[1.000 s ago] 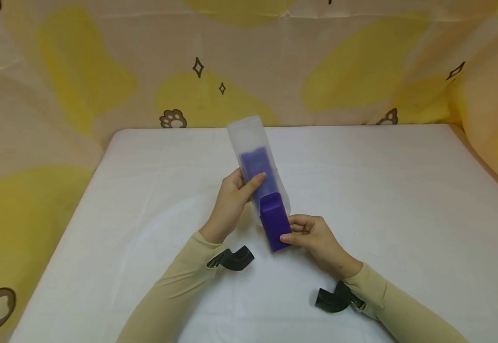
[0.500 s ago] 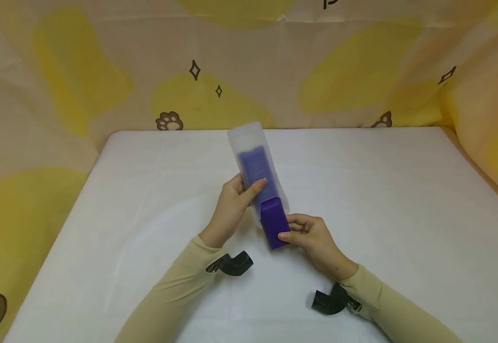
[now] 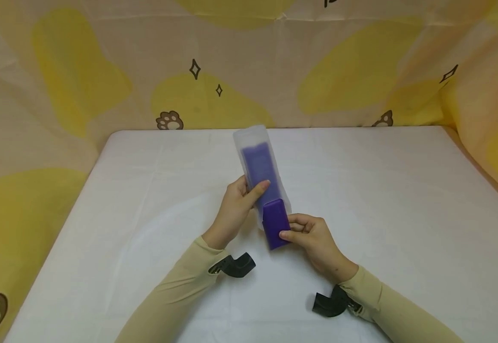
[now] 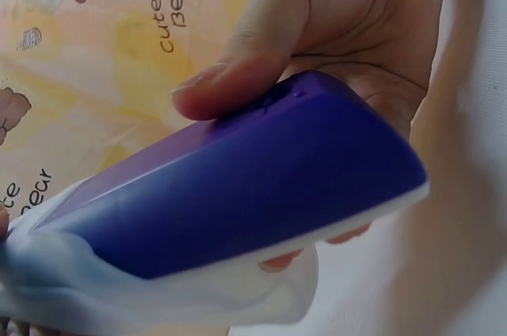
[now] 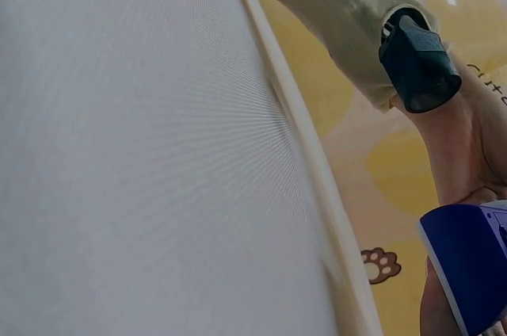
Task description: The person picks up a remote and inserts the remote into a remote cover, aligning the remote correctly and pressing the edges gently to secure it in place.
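A long purple box [image 3: 276, 226] with a pale edge sits mostly inside a frosted translucent plastic bag [image 3: 250, 136]. Its near end sticks out uncovered. Around the middle of the bag, my left hand [image 3: 234, 207] grips both layers, thumb on top over the purple. My right hand [image 3: 315, 240] pinches the bare near end of the box, thumb on its upper face. In the left wrist view the right thumb [image 4: 238, 66] presses on the box, and the bag bunches loosely beneath it. The right wrist view catches the purple end [image 5: 463, 265] beside the left wrist.
A white-covered table [image 3: 146, 286] lies under both hands. Behind it hangs a yellow and beige patterned cloth [image 3: 249, 57] that also runs along the sides. Black camera mounts stick out from the left sleeve [image 3: 176, 290] and the right sleeve [image 3: 403, 305].
The bag's far end has come nearer, and the box now reaches deeper into it, with less bare purple showing. My left hand has shifted slightly toward me with the bag; the right keeps its pinch.
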Demonstrator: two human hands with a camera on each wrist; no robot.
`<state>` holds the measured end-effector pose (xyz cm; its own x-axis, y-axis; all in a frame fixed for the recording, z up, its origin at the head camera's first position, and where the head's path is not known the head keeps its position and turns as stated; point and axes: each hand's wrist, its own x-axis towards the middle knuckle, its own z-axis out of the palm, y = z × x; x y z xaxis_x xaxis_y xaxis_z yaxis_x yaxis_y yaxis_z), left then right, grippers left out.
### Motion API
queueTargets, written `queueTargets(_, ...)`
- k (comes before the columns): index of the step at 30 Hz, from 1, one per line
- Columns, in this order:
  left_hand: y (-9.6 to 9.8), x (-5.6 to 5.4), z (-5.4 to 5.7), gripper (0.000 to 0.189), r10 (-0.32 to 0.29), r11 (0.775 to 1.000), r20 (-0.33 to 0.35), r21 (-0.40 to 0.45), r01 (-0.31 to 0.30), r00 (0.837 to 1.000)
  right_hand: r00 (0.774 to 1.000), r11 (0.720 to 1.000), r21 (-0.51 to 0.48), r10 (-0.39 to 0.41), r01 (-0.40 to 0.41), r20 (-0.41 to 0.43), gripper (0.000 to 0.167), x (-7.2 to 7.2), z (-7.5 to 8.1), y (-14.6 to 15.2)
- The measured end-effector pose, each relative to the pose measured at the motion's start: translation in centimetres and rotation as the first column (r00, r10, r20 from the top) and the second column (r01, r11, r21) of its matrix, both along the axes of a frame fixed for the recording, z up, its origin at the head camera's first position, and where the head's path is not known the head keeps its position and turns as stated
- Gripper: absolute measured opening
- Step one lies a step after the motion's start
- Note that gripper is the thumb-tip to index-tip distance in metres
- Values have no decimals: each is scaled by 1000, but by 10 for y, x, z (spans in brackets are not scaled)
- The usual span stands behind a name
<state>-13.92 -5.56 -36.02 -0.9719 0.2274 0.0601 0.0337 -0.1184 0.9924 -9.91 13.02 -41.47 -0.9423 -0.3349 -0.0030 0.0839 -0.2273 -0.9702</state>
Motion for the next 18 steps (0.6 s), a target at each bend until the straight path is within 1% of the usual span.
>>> queueTargets(6,1,2,0,38,-22,1000,2,1,22,1000,1000,1000,-10,-11,11,4,31,1,0,1)
queueTargets(11,-3,0,1,41,-36,999,23,2,36,999,1000,1000,8,-14,14,19,36,2,0,0)
queueTargets(13,-6,-2,2,53,-31,999,39,22,30,999,1000,1000,14,-6,6,14,39,2,1,0)
queueTargets(16,-10,-6,3,80,-2,997,55,73,-2,998,1000,1000,19,12,-12,1,41,1,2,0)
queueTargets(17,-11,-6,3,86,11,995,57,96,-16,998,1000,1000,22,21,-21,-5,41,1,2,1)
queueTargets(18,-12,-7,3,88,25,993,55,113,-32,998,1000,999,31,28,-28,-14,41,1,1,1)
